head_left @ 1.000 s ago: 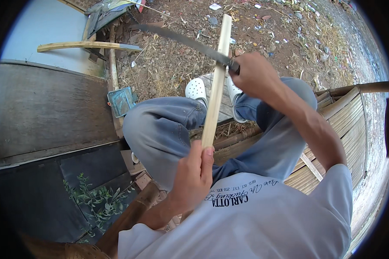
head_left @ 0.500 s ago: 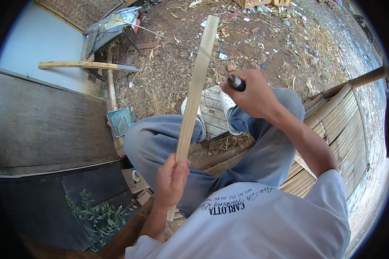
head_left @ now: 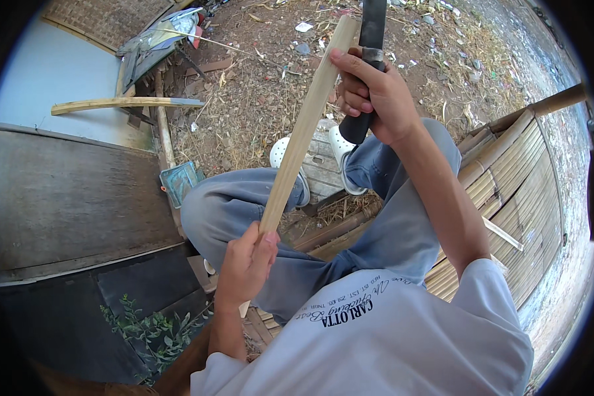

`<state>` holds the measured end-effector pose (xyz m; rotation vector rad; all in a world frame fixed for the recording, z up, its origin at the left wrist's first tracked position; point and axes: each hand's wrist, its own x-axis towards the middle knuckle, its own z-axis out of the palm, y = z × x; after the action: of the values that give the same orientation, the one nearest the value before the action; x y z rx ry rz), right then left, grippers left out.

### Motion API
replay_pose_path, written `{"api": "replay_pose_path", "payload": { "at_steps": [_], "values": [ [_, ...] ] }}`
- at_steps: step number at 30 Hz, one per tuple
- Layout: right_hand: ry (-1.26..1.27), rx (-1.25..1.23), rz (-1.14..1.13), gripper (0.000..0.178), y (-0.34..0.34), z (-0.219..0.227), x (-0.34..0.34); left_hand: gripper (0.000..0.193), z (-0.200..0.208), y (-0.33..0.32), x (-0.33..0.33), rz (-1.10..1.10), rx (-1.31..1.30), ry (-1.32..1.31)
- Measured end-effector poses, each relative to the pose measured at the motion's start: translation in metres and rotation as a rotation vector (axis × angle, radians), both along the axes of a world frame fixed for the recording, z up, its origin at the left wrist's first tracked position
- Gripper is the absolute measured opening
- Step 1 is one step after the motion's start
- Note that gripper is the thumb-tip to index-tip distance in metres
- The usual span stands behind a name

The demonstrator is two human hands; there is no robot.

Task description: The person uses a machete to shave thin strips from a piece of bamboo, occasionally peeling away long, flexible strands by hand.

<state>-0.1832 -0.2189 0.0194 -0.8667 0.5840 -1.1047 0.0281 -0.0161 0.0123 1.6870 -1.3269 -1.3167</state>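
The left hand [head_left: 245,264] has its fingers squeezed on a flat wooden stick [head_left: 303,135]. The right hand [head_left: 388,99] has its fingers curled around a machete's black handle [head_left: 358,127].

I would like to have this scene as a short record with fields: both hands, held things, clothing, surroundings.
Left hand: grips a wooden strip toward its near end
Right hand: holds a black-handled blade; a fingertip is at the strip's upper part
Blade: points away from the body, cut off by the picture's edge
Clothing: white shirt, blue trousers, white shoes
Left side: blue tray, leafy plant
Right side: bamboo slats
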Motion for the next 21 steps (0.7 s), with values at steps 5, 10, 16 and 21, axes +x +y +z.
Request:
{"api": "replay_pose_path", "payload": {
  "at_steps": [5, 10, 16, 21],
  "values": [
    [0.121, 0.079, -0.078, 0.031, 0.005, 0.003, -0.005, 0.033, 0.004, -0.026, -0.017, 0.126, -0.110, -0.082],
    [0.079, 0.207, -0.179, 0.039, 0.006, 0.001, -0.008, 0.033, -0.007, -0.026, -0.011, 0.138, -0.187, -0.133],
    [0.038, 0.149, -0.108, 0.028, 0.006, 0.008, -0.014, 0.034, -0.004, -0.002, 0.000, 0.148, -0.106, -0.065],
    [-0.057, 0.131, -0.066, 0.025, 0.006, 0.009, -0.013, 0.032, -0.002, 0.010, 0.002, 0.131, -0.071, -0.065]
  ]
}}
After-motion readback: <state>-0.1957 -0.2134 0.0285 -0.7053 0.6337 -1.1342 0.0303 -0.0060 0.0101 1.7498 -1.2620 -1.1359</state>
